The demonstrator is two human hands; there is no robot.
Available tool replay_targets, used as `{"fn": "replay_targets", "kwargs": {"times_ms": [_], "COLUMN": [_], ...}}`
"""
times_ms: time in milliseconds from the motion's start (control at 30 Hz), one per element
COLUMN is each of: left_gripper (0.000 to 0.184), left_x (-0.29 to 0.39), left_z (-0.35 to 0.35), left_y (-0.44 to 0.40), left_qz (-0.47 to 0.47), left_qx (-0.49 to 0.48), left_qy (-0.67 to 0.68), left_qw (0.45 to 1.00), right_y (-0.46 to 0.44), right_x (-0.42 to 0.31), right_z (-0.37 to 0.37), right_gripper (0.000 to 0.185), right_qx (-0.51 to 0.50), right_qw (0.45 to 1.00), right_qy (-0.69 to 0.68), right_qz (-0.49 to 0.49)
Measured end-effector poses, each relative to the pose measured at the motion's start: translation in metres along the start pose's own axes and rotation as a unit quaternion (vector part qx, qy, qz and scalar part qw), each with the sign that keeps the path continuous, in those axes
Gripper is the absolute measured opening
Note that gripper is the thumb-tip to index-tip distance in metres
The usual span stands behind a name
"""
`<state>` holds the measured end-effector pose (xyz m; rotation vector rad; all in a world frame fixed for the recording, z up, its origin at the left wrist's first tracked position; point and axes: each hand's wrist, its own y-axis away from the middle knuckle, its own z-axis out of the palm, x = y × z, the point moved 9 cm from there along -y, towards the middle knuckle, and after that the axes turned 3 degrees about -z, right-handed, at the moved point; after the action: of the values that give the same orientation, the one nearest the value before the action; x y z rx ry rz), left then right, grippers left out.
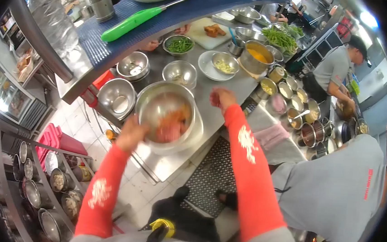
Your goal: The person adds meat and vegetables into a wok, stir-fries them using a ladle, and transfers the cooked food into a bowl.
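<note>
**Left hand (132, 132) on the big bowl (150, 111), right hand (222, 99) apart from it**

The left hand is closed on the near left side of the big bowl, with a narrow grip at the rim. The bowl extends to the right of this grip and beyond it, over the corner of the steel counter (213, 115). Inside it lies some orange and pink food (171, 124), which is blurred, so I cannot tell what kind it is.

The right hand is in the air, to the right of the bowl and not touching it. Its fingers are curled, but I cannot tell if something is between them. Just beyond the right hand is a white plate (204, 66), and on it stands a small bowl (214, 59) with pale chopped pieces. Farther beyond, to the right, there is a pot (251, 63) with orange liquid.

Near the left hand, beyond it and a little to the left, is a side bowl (118, 87) of metal. Between the two hands, but farther away, stands a middle bowl (177, 68). The bean bowl (178, 52) is behind this one.
</note>
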<state>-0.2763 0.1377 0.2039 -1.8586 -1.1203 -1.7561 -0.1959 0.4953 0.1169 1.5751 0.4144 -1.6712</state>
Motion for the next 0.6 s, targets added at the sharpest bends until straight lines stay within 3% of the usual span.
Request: {"fn": "replay_targets", "kwargs": {"times_ms": [33,100,233,367,500,600], "left_gripper": [0.036,0.036,0.036,0.037,0.036,0.036], "left_x": [-0.016,-0.055,-0.130,-0.158,-0.181,-0.181], "left_z": [0.006,0.009,0.003,0.001,0.000,-0.002], "left_y": [0.021,0.054,0.085,0.091,0.089,0.089], "left_qz": [0.034,0.031,-0.080,-0.101,-0.093,-0.088], "left_qx": [-0.060,-0.030,-0.020,0.029,0.072,0.097], "left_qy": [0.030,0.116,0.087,0.071,0.103,0.120], "left_qw": [0.997,0.992,0.993,0.992,0.988,0.984], "right_y": [-0.016,-0.037,-0.080,-0.100,-0.122,-0.138], "right_x": [-0.003,-0.010,-0.011,-0.027,-0.028,-0.021], "right_z": [0.012,0.034,0.058,0.076,0.099,0.101], "right_gripper": [0.018,0.019,0.021,0.017,0.016,0.025], "right_qx": [0.005,0.012,0.010,0.050,0.006,0.034], "right_qw": [1.000,1.000,0.999,0.992,0.984,0.985], "right_qy": [0.001,0.010,0.040,0.115,0.177,0.166], "right_qz": [-0.005,0.026,0.019,-0.022,-0.027,-0.019]}}
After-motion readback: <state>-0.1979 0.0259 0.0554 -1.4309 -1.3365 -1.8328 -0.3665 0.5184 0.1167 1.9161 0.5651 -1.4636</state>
